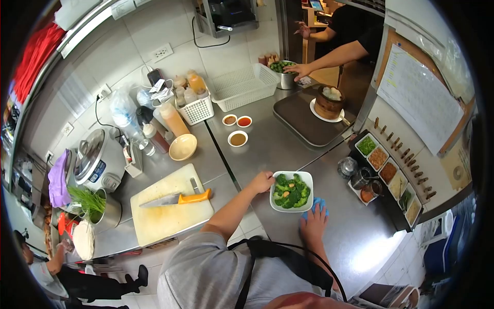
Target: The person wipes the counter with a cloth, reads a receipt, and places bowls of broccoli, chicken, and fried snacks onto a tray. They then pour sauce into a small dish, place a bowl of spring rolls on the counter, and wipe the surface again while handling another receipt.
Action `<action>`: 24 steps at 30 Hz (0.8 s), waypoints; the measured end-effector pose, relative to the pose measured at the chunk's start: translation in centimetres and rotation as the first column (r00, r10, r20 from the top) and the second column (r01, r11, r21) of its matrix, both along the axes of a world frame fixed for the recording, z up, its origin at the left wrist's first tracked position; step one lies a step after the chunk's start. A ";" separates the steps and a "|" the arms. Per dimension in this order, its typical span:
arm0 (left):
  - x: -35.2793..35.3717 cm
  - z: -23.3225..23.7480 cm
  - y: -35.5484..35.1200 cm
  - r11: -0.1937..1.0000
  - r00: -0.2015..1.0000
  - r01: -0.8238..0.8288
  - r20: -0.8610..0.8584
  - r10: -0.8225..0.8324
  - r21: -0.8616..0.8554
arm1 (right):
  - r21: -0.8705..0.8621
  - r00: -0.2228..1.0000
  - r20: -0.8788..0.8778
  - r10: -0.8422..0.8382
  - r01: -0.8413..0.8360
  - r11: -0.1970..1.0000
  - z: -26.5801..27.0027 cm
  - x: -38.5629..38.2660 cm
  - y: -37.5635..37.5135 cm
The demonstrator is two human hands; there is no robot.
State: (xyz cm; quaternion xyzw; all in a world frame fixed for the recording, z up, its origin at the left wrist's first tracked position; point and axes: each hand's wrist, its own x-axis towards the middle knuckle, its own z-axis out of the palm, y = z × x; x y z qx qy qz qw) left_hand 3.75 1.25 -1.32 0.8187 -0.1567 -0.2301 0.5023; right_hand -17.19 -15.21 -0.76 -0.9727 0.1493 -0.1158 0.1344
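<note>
My left hand (264,182) grips the left rim of a square white bowl (278,207). Broccoli florets (291,190) fill the bowl, with a few pale brown bits among them. Just right of the bowl, my right hand (315,225) holds a blue cloth (320,204) against the steel counter (339,242). Beyond the bowl stand three small sauce dishes: one brown (237,138), one red (244,121) and one orange-brown (229,120).
An orange-handled knife (194,196) lies on a cutting board (146,219) at left. A brown tray (293,121) bears a bamboo steamer (328,109) on a plate. Across the pass, a person's hand (298,70) reaches over a metal pot (286,81). Topping containers (378,158) line the right.
</note>
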 end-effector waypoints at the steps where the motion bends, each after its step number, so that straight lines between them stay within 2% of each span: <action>1: -0.1 0.2 0.0 1.000 1.000 0.007 0.003 -0.007 0.009 | 0.012 0.999 -0.011 -0.031 0.031 0.999 -0.6 -0.1 -0.6; 3: 0.2 -0.1 0.0 1.000 1.000 0.002 0.007 -0.002 0.006 | 0.033 0.995 -0.033 -0.091 0.092 0.995 -3.0 -1.6 -3.4; 5: 0.2 -0.1 0.0 1.000 1.000 -0.009 -0.025 0.009 -0.023 | -0.021 0.948 0.001 -0.318 0.318 0.948 -4.0 -4.4 -7.5; 6: 0.1 -0.1 0.0 0.999 0.999 -0.014 -0.043 0.013 -0.039 | -0.037 0.897 0.096 -0.432 0.437 0.899 -3.5 -6.4 -9.3; 7: 0.1 -0.3 -0.1 0.998 0.999 -0.019 -0.037 0.017 -0.054 | -0.095 0.832 0.105 -0.544 0.553 0.827 -6.2 -9.0 -13.3; 8: 0.2 -0.6 -0.1 0.997 0.999 -0.022 -0.031 0.020 -0.068 | 0.120 0.761 0.259 -0.595 0.586 0.802 -7.5 -12.2 -16.4; 9: 0.3 -0.8 -0.1 0.996 0.999 -0.025 -0.023 0.024 -0.081 | 0.274 0.668 0.309 -0.677 0.619 0.736 -6.2 -14.8 -18.2; 11: 0.5 -1.0 -0.1 0.997 0.999 -0.011 -0.031 0.009 -0.081 | 0.131 0.617 0.340 -0.710 0.716 0.685 -6.3 -22.0 -22.5; 12: 0.7 -1.1 -0.2 0.997 0.999 -0.002 -0.033 -0.001 -0.082 | -0.102 0.595 0.257 -0.762 0.800 0.591 -7.3 -25.5 -23.9; 13: 0.9 -1.5 -0.2 0.998 1.000 0.004 -0.002 -0.004 -0.061 | -0.077 0.371 0.187 -0.910 0.929 0.363 -8.7 -28.5 -25.2; 14: 1.2 -2.1 -0.4 0.999 1.000 0.006 0.029 -0.004 -0.048 | 0.261 0.300 0.171 -0.938 0.905 0.337 -8.2 -30.1 -26.3; 17: 1.4 -1.7 -0.7 1.000 0.999 0.007 0.036 -0.007 -0.018 | 0.075 0.466 0.343 -0.816 0.852 0.518 -1.1 -25.5 -22.6; 18: 1.1 -1.1 -0.6 1.000 1.000 0.013 0.022 -0.013 -0.005 | 0.039 0.516 0.379 -0.768 0.820 0.571 -0.8 -24.5 -22.1; 19: 0.7 -0.6 -0.6 1.000 1.000 0.024 -0.009 -0.024 -0.010 | 0.063 0.536 0.460 -0.707 0.775 0.629 -2.9 -23.8 -23.4; 20: 0.4 0.0 -0.8 0.999 0.999 0.035 -0.038 -0.036 -0.017 | 0.133 0.632 0.480 -0.609 0.633 0.762 -3.5 -22.2 -23.7; 21: 0.3 0.4 -1.2 0.999 0.997 0.045 -0.064 -0.047 -0.028 | 0.168 0.706 0.437 -0.557 0.544 0.822 -3.7 -20.1 -23.7; 22: 0.1 0.5 -1.6 0.998 0.994 0.045 -0.095 -0.049 -0.041 | 0.171 0.715 0.428 -0.553 0.537 0.826 -4.1 -17.7 -22.7; 23: -0.2 0.4 -1.9 0.998 0.991 0.042 -0.125 -0.048 -0.055 | 0.267 0.725 0.346 -0.596 0.533 0.803 -3.9 -15.5 -21.5; 24: -0.5 0.2 -2.2 0.997 0.987 0.035 -0.156 -0.045 -0.069 | 0.333 0.732 0.146 -0.665 0.597 0.730 -6.4 -13.9 -22.0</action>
